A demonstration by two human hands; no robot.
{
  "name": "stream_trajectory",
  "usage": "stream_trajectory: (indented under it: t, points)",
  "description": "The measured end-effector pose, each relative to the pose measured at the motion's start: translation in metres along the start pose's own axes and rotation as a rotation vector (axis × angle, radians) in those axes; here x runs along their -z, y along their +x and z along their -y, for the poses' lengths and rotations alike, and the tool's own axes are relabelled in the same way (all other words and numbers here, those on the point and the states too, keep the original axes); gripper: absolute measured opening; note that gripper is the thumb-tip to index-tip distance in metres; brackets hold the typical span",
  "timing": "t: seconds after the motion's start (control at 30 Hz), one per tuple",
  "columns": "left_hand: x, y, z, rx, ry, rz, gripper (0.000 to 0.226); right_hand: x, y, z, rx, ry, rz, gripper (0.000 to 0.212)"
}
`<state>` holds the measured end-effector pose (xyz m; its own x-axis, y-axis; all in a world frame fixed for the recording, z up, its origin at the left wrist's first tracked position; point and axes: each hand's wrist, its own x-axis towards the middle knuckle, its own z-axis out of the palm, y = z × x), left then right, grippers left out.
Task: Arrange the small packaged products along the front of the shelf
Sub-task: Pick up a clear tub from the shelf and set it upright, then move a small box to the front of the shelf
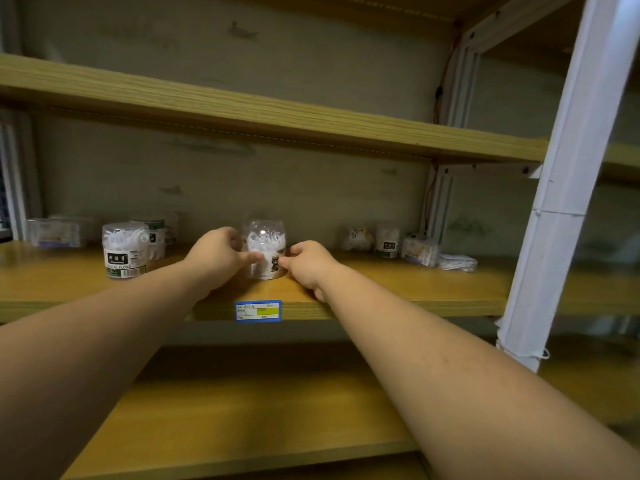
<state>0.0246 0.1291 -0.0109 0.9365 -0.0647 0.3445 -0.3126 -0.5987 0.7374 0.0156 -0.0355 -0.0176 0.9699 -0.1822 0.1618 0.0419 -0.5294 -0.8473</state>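
Observation:
A clear round jar with a bear sticker (266,242), filled with white sticks, stands near the front of the wooden shelf (398,289). My left hand (216,256) grips its left side and my right hand (306,265) pinches its right side. To the left stands a clear dental floss tub (124,251) with a black and green label. Behind that tub are more tubs (159,233) and a flat clear box (53,233). At the right back lie a small pack (356,238), a small tub (387,243) and a clear box (419,251).
A blue and yellow price tag (258,310) is stuck on the shelf's front edge below the jar. A white metal upright (561,202) stands at the right. Another shelf (242,109) runs above and one (242,420) below. A flat wrapped pack (457,262) lies at far right.

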Motion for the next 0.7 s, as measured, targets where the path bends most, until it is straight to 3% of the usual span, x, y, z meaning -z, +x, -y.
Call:
stream_trajectory:
  t: [0.1,0.17,0.23,0.37,0.53,0.7]
  points:
    - [-0.004,-0.006,-0.012,-0.112,0.107,-0.239,0.075,0.008,-0.001,-0.004,0.005,-0.005,-0.076,0.054]
    - [-0.005,-0.017,-0.024,-0.244,0.176,-0.441,0.07,0.014,-0.002,-0.007,0.006,0.018,-0.119,0.054]
    - [-0.011,-0.027,-0.038,-0.431,0.205,-0.504,0.059,0.023,-0.004,-0.009,0.015,0.026,-0.167,0.054]
    - [-0.042,-0.03,-0.067,-0.583,0.154,-0.263,0.051,0.049,-0.008,-0.019,0.035,-0.022,-0.269,0.053]
    - [-0.107,-0.011,-0.099,-0.329,0.051,0.157,0.049,0.094,-0.001,-0.049,0.013,-0.067,-0.342,0.053]
    - [-0.175,0.007,-0.137,-0.166,0.022,0.232,0.052,0.167,0.024,-0.085,0.024,-0.229,-0.552,0.045]
